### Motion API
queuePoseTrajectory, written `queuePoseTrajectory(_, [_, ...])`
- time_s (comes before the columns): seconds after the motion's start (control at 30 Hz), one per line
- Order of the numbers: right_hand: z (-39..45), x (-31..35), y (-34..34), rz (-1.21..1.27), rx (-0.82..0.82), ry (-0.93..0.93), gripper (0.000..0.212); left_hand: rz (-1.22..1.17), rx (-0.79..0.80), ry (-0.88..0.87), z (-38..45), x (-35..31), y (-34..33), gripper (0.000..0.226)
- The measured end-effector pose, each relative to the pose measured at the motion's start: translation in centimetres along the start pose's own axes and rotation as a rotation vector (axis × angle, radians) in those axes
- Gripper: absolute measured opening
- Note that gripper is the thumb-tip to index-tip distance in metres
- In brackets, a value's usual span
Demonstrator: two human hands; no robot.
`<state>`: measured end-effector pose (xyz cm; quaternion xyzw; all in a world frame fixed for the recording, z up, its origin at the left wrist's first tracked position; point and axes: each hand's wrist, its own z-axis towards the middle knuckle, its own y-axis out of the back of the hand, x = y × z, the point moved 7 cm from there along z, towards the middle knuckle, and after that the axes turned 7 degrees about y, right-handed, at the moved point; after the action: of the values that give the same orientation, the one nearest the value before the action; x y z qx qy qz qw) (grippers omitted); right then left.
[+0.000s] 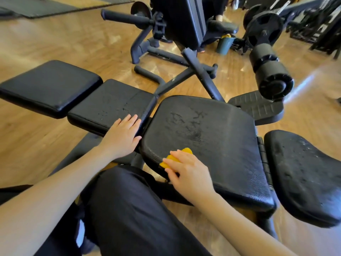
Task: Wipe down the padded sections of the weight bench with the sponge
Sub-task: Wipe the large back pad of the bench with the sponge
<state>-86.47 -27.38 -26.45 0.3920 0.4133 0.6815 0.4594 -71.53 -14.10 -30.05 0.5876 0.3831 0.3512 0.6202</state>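
A gym: padded weight bench (pixel 203 137), weight plates (pixel 263 32) on a bar, foam rollers (pixel 271 78), wooden floor (pixel 46 43).

Glossy tan wood-plank floor (pixel 60 39) reflecting light; dark rubber mat (pixel 42 6) far left, black weight machines (pixel 184 21), small teal bucket (pixel 224 45) behind.
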Motion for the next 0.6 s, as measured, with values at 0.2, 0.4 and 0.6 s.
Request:
queuePoseTrajectory(0.2, [4.8,3.9,-3.1,-0.038,-0.003,0.140,0.018,0.003,0.020,0.002,-0.1,0.4,-0.2,0.058])
queuePoseTrajectory(0.4, [-2.0,-0.1,-0.9,0.000,-0.056,0.070,0.025,-0.059,0.016,-0.039,-0.6,0.9,0.0,0.058])
queuePoseTrajectory(0.6, [-6.4,-2.4,1.4,-0.061,-0.148,0.035,0.032,-0.063,-0.002,-0.074,-1.1,0.8,0.3,0.058])
